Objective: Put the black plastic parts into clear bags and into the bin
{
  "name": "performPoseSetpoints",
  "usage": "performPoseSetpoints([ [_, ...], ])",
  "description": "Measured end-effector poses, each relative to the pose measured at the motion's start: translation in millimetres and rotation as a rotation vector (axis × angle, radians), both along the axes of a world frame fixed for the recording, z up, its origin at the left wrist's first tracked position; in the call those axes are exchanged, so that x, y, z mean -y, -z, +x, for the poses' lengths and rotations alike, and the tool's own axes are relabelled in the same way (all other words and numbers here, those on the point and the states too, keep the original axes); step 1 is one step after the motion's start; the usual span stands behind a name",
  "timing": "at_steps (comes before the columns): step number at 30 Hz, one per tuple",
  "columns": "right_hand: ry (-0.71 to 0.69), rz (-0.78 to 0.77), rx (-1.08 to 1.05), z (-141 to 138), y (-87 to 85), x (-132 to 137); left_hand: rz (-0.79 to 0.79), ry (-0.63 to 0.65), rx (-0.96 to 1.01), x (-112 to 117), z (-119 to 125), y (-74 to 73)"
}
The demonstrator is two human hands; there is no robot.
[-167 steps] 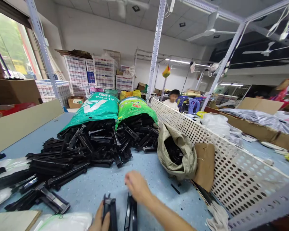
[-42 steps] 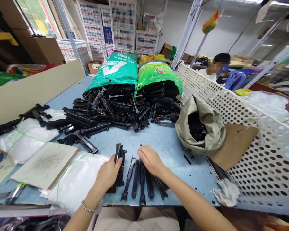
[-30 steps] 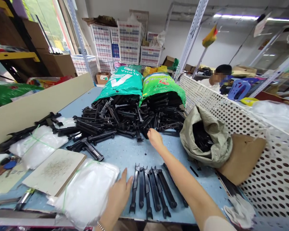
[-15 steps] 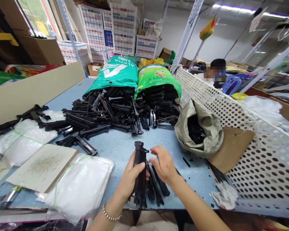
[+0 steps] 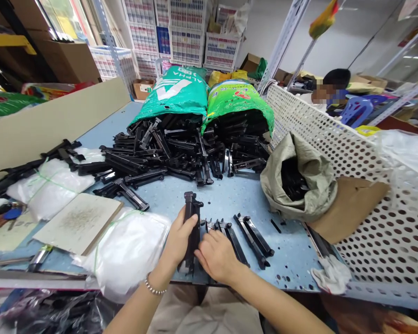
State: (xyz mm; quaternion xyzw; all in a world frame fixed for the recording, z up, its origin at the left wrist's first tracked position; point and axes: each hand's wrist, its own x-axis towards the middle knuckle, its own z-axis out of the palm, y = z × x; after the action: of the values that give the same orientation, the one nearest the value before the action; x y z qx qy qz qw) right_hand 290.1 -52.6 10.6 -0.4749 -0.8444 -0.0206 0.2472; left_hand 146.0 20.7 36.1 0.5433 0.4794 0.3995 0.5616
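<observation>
We've blk part [image 5: 193, 239] gripped in L hand [image 5: 178, 237], top end sticking out; R hand [image 5: 217, 256] curled beside it by pcs [image 5: 237, 245] on table [image 5: 289, 246], can't tell if gripping.

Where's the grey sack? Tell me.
In the head view, the grey sack sits right of centre on the blue table, left of the brown cardboard, beside the white panel.

A long black part [image 5: 194, 236] with a knobbed far end lies lengthwise in the left hand [image 5: 179, 236]. Slim black pieces [image 5: 237, 243], partly hidden, and 2 slanted pieces [image 5: 259, 236] lie on the worktop [image 5: 167, 192].
</observation>
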Motion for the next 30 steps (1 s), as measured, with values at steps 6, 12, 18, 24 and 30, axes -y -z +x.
performPoseSetpoints([
  [6,0.271,-0.347,-0.176,23.0,7.3,-63.9,0.071,0.007,-0.522,-1.6,-29.3,29.7],
  [12,0.569,-0.402,-0.331,57.2,8.0,-156.9,0.137,0.076,-0.854,8.6,-23.2,60.7],
  [18,0.617,-0.475,-0.362,71.3,6.8,-180.5,0.286,0.094,-0.941,18.3,-6.7,75.4],
  [24,0.453,-0.495,-0.445,53.4,-15.7,-119.7,0.412,0.019,-0.529,13.8,-17.3,83.3],
  [30,-0.24,-0.448,-0.173,-61.2,-36.0,-33.0,0.43,0.117,-0.511,16.4,-14.8,82.3],
])
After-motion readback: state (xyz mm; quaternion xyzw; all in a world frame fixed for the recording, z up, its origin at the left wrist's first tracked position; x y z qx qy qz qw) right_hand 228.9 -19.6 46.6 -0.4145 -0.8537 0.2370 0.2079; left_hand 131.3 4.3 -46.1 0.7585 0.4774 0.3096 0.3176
